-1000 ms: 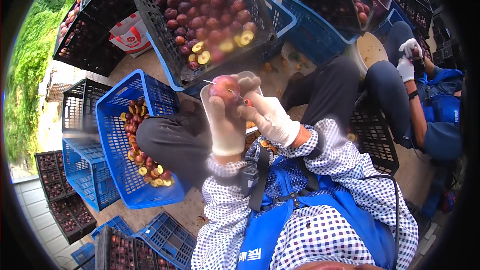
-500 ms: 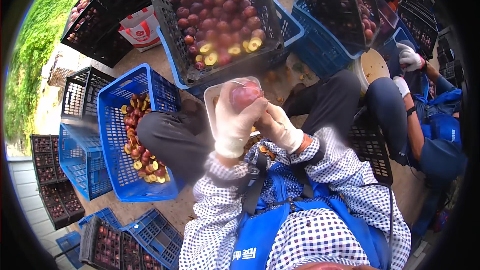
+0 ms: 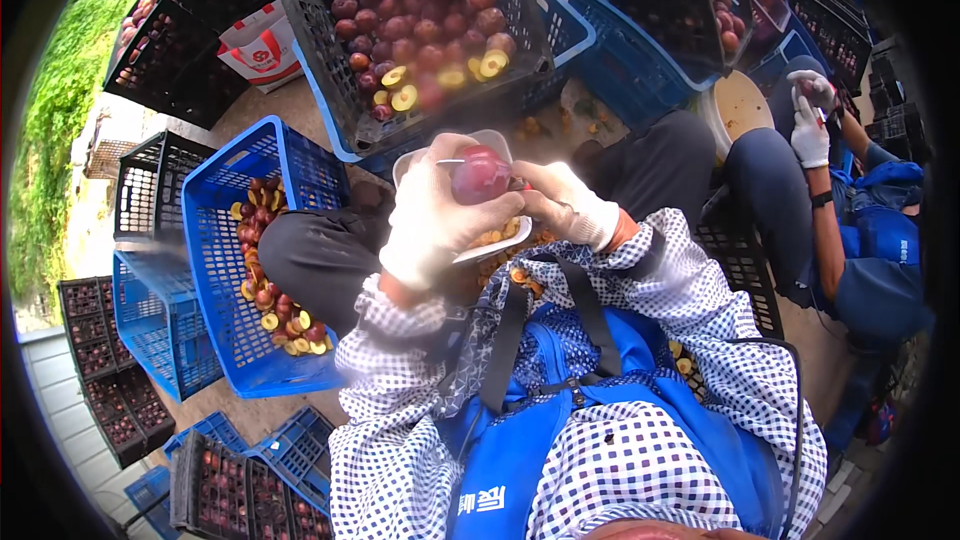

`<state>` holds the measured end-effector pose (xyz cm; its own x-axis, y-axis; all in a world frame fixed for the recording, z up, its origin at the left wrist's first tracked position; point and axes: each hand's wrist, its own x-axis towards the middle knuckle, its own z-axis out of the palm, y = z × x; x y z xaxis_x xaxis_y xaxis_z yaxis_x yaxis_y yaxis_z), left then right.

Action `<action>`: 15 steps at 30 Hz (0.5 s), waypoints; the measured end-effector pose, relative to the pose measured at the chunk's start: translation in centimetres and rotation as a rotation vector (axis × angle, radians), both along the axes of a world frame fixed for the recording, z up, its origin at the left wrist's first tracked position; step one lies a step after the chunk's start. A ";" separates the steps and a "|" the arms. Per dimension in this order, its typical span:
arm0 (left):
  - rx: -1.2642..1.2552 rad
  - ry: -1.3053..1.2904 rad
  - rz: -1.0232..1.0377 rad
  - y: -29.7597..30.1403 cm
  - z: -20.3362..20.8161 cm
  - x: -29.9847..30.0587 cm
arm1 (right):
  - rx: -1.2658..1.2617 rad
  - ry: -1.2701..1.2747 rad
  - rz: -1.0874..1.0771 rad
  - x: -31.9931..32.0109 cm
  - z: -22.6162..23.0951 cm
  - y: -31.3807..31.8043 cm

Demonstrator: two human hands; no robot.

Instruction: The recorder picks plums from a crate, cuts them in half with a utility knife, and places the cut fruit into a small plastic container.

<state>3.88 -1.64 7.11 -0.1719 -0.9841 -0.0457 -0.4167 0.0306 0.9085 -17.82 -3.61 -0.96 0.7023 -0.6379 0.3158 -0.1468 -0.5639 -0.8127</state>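
Note:
My gloved left hand is closed around a reddish-purple plum, held up in front of me. My gloved right hand is closed on a small knife with a red handle, right beside the plum. A thin pale blade tip shows on the plum's other side; whether it cuts through or passes behind is hidden. Beneath my hands is a white container with yellowish bits in it. Just beyond, a black crate holds many whole plums and a few cut, yellow-fleshed halves.
On my left, a blue basket holds cut plums. Farther left stand a black crate and a blue crate. A red-and-white bag sits behind. To my right, a gloved co-worker sits near a pale bucket.
My hands have drawn apart slightly, baring more of the plum, and the knife's handle and blade tip now show. The view has shifted a little. The co-worker's hands have come together.

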 end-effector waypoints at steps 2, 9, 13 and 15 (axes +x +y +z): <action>0.161 0.336 -0.045 0.2 -0.2 -0.4 | 0.044 -0.031 -0.052 -0.3 -0.6 0.4; 0.209 0.327 0.089 1.1 -0.5 0.1 | 0.370 -0.025 -0.002 0.0 0.3 1.6; 0.022 -0.079 -0.041 0.3 0.1 2.1 | -0.032 0.306 0.115 -3.1 3.6 -2.3; 0.154 0.055 0.043 1.1 -0.2 3.4 | 0.162 0.575 0.053 -4.5 7.8 -3.1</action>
